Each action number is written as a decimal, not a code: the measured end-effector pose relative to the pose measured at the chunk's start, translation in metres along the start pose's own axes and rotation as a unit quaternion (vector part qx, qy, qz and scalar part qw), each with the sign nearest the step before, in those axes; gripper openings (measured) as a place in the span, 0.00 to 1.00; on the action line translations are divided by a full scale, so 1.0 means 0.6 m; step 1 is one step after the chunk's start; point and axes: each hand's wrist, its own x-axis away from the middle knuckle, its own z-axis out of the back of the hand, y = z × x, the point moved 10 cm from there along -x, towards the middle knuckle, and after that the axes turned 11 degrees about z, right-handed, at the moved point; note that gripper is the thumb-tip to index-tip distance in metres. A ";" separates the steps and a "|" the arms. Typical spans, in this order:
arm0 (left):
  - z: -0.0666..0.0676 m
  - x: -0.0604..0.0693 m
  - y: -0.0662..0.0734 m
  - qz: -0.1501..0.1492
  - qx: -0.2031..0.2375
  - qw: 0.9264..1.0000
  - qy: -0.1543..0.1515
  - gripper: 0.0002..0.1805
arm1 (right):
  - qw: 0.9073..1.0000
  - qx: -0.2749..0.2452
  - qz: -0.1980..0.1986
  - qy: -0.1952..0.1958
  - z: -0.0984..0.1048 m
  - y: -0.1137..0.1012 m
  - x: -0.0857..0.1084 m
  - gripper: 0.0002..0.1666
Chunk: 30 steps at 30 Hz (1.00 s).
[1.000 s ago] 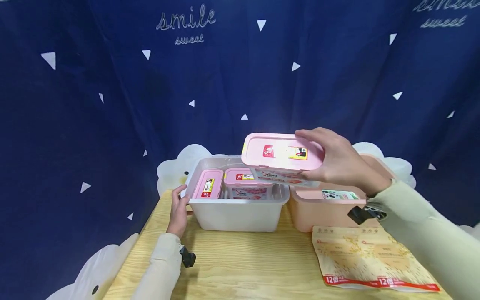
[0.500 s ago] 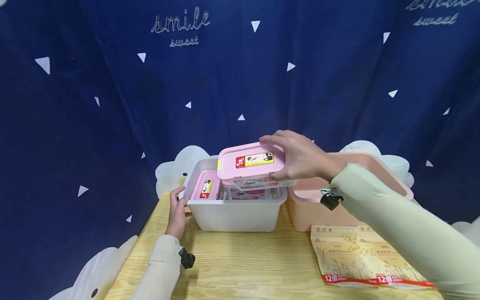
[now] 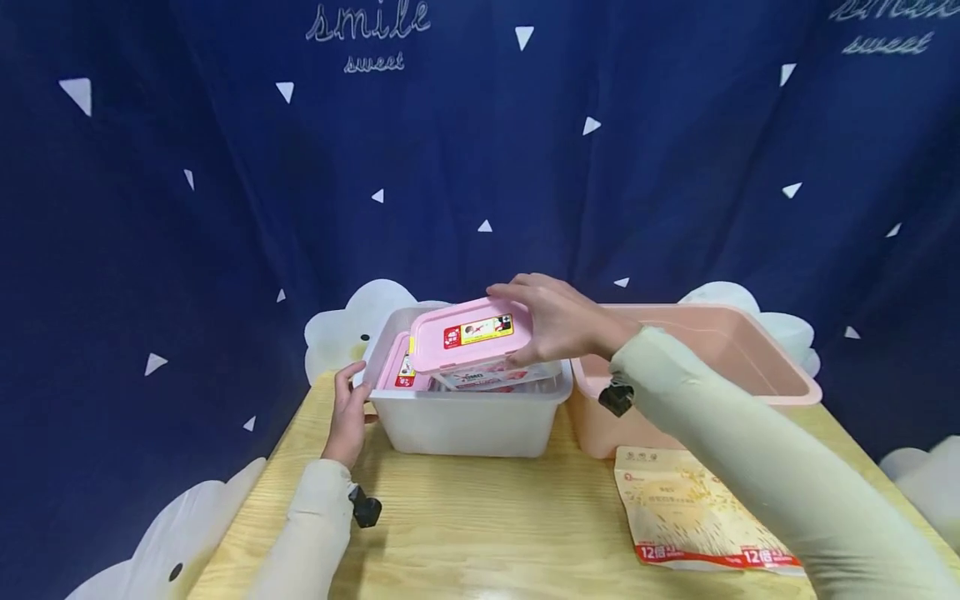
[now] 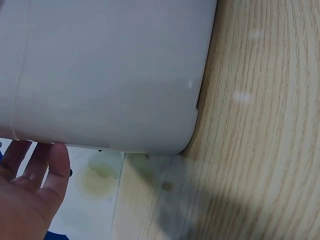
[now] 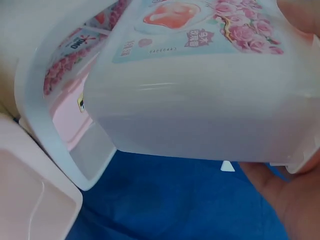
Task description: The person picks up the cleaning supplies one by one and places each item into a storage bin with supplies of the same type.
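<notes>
Pale wood-grain table (image 3: pixel 450 525) lies beneath you before a navy curtain (image 3: pixel 480 150) printed with white triangles, and your cream right sleeve (image 3: pixel 750 450) hides part of a flat beige-and-red packet (image 3: pixel 682 517) and a peach plastic bin (image 3: pixel 600 429). Your left hand (image 3: pixel 348 417) grips the left rim of a white rectangular plastic bin (image 3: pixel 465 427) containing a pink-lidded box (image 3: pixel 390 367). Over its opening, your right hand (image 3: pixel 558 321), thumb and fingers spread wide, clasps one end of a tilted, pink-lidded translucent plastic tub (image 3: pixel 468 337).
</notes>
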 end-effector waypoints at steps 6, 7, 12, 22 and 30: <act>-0.006 -0.002 0.008 0.001 -0.009 1.000 -0.016 0.27 | 0.999 -0.014 -0.031 -0.010 -0.020 0.017 -0.007 0.57; -0.007 -0.001 0.006 0.003 -0.012 1.000 -0.017 0.27 | 0.999 -0.019 -0.035 -0.010 -0.023 0.020 -0.008 0.57; 0.000 -0.001 0.004 -0.002 -0.008 1.000 -0.003 0.27 | 0.998 -0.042 -0.046 -0.002 -0.042 0.035 -0.019 0.57; 0.007 0.002 0.001 0.007 -0.002 1.000 -0.017 0.28 | 0.996 -0.059 -0.069 -0.004 -0.078 0.051 -0.037 0.54; 0.008 0.004 0.004 0.011 -0.009 1.000 -0.019 0.29 | 0.997 -0.054 -0.052 -0.009 -0.108 0.049 -0.048 0.52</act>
